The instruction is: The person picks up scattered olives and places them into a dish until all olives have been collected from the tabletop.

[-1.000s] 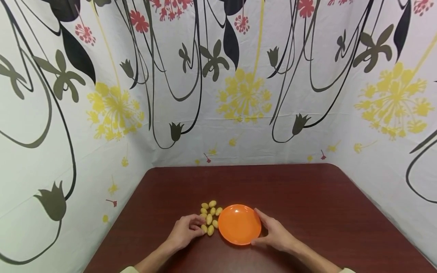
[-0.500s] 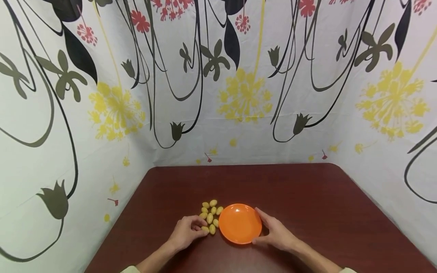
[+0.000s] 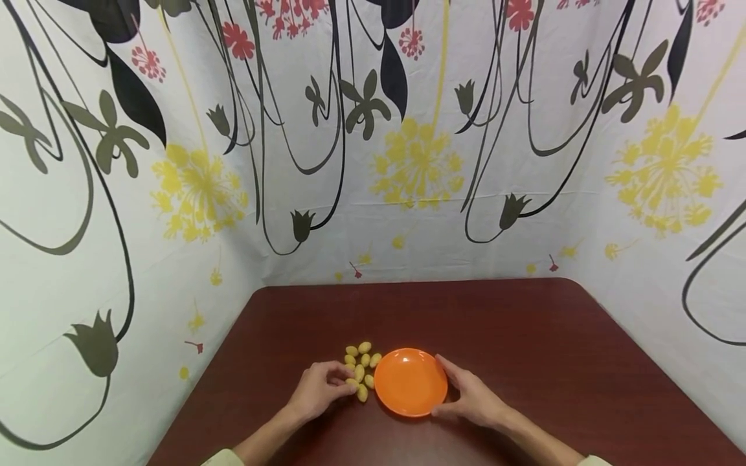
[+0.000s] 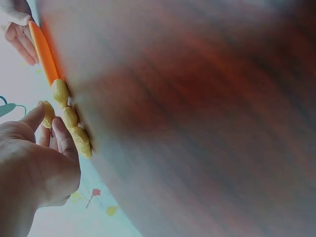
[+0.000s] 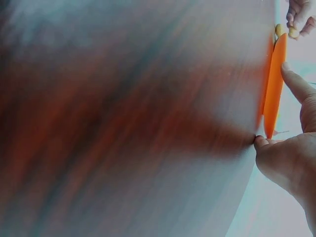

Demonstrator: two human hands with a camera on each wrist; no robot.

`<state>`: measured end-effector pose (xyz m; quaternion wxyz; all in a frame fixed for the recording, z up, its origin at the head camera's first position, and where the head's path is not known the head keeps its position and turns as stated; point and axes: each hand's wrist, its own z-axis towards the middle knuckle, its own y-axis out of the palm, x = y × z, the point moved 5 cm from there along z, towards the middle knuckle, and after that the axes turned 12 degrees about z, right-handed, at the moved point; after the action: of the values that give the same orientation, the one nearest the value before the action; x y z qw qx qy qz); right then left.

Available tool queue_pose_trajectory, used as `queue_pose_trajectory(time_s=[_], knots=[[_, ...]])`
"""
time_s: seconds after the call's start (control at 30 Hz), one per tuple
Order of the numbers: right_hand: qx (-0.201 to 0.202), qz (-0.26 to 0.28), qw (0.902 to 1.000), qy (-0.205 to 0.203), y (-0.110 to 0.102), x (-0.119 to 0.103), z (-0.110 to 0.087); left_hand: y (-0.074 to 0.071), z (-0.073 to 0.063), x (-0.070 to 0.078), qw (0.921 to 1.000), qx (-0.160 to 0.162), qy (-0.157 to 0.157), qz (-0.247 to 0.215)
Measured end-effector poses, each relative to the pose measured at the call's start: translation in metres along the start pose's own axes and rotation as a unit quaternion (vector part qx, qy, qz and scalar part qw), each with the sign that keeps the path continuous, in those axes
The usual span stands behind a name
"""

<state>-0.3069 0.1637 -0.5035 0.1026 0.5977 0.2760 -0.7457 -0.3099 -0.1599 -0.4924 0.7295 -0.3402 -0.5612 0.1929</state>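
Left of orange plate, rim-held by spread right hand, left hand pinched presumably light yellow oval by sides.

Glossy plate, wood-look tbl

A round, glossy orange plate lies face up on the desk, its rim held by the right hand. Small yellow oval pieces cluster beside its left edge; one yellow piece sits pinched in the left hand's fingers, clear of the desk.
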Motion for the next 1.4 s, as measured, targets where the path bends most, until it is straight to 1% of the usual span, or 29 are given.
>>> queue_pose_trajectory(time_s=[0.17, 0.47, 0.6, 0.7, 0.9, 1.0, 1.17, 1.27, 1.4], knots=[[-0.004, 0.002, 1.0000, -0.003, 0.001, 0.001, -0.001, 0.003, 0.006, 0.009, 0.9999, 0.006, 0.010, -0.008], [-0.003, 0.000, 1.0000, 0.003, 0.001, 0.003, -0.002, 0.015, 0.021, 0.028, 0.9993, -0.008, 0.026, -0.026], [-0.003, 0.000, 1.0000, 0.003, 0.002, 0.003, -0.003, 0.024, 0.025, 0.035, 0.9991, -0.018, 0.021, -0.032], [-0.006, -0.004, 1.0000, 0.005, 0.003, 0.003, -0.003, 0.033, 0.027, 0.039, 0.9989, -0.026, 0.025, -0.031], [-0.006, 0.004, 1.0000, 0.001, 0.002, 0.001, -0.001, 0.047, 0.031, 0.053, 0.9984, -0.020, 0.050, -0.021], [-0.004, 0.004, 1.0000, 0.003, 0.000, 0.001, 0.001, 0.053, 0.034, 0.059, 0.9980, -0.025, 0.053, -0.024], [-0.003, -0.006, 1.0000, 0.004, 0.000, 0.000, 0.000, 0.064, 0.035, 0.065, 0.9980, -0.029, 0.050, -0.023], [-0.002, -0.008, 1.0000, 0.003, 0.001, -0.001, 0.000, 0.070, 0.035, 0.068, 0.9978, -0.021, 0.059, -0.021], [-0.001, -0.008, 1.0000, 0.001, 0.001, -0.002, -0.001, 0.076, 0.036, 0.071, 0.9970, -0.018, 0.070, -0.026]])
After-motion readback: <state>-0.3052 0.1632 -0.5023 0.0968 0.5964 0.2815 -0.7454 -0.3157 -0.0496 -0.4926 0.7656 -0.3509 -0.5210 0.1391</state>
